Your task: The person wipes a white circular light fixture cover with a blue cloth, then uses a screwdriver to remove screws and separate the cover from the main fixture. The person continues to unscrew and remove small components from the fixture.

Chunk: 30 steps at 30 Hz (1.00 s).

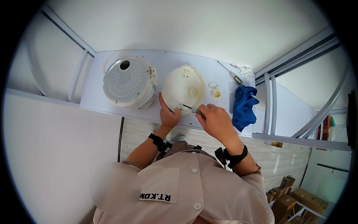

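A rounded white plastic lid shell (pixel 175 86) rests on the white table, with small hinge-like tabs at its far and near edges. My left hand (pixel 168 114) grips its near left edge, thumb by the near tab and fingers along the side. In my right hand (pixel 216 121) is a screwdriver (pixel 194 109), its shaft pointing left and its tip at the near tab. Whether the tip sits in a screw is too small to tell. Left of the shell stands a white rice cooker (pixel 143 102) with a round grey metal plate (pixel 126 80) on top.
Right of the shell lie a small ring (pixel 213 85) and a small round yellowish part (pixel 216 94). Farther right are another screwdriver (pixel 235 77), a crumpled white tissue (pixel 245 71) and a blue cloth (pixel 244 106). Grey metal frames (pixel 267 104) flank the table (pixel 164 58). Cardboard boxes (pixel 283 207) stand at lower right.
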Available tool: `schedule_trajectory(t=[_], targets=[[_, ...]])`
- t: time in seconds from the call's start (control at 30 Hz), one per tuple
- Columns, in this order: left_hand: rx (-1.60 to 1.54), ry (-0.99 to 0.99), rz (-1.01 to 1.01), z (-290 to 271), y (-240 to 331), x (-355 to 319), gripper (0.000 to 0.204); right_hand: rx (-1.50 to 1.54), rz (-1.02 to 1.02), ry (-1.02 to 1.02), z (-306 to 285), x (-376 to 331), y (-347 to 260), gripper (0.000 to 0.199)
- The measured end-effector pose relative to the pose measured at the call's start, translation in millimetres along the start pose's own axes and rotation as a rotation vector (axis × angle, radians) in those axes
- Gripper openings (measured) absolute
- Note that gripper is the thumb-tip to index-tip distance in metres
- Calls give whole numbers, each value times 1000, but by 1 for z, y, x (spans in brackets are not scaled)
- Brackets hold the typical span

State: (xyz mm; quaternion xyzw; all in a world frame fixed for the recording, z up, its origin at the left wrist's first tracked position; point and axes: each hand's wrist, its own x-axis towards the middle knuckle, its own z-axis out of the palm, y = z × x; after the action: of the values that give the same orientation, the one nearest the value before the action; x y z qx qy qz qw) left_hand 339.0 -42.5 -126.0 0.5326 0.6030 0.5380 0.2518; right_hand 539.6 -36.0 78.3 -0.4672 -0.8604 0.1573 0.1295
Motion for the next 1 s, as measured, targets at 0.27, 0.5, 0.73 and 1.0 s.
schedule_trajectory(t=[0.27, 0.5, 0.73, 1.0], targets=[[-24, -16, -38, -1, -1, 2, 107, 70, -198, 49, -13, 3, 5, 21], [10, -13, -18, -1, 2, 3, 106, -122, 430, -79, -7, -3, -24, 25], [5, -26, -75, -2, 0, 2, 106, 89, -18, 105, 4, -3, -23, 27], [0, -80, -122, -4, 2, 2, 105, -48, 393, 143, -5, -7, -39, 31]])
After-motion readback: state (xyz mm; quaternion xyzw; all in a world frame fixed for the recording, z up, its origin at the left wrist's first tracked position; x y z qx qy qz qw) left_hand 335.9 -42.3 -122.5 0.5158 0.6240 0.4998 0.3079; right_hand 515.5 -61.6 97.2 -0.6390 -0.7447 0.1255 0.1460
